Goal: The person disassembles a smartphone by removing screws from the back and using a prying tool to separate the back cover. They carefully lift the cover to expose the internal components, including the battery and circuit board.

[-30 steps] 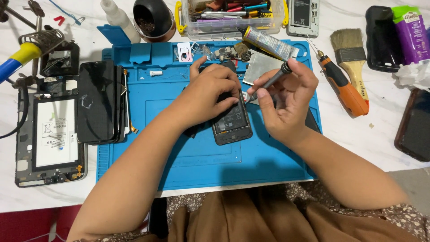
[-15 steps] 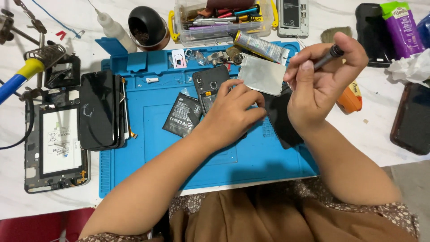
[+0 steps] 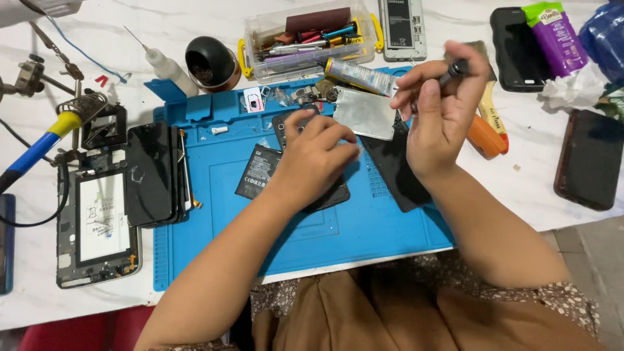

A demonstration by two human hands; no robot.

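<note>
My left hand (image 3: 318,159) presses flat on the opened phone (image 3: 312,188), thin and fragile, best held by its edges, while my right hand (image 3: 439,107) pinches a screwdriver (image 3: 453,69).

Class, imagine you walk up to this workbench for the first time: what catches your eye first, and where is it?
The bright blue mat fills the middle of the white table. On it, the left hand presses on a dark opened phone, while the right hand lifts a black tool above it.
</note>
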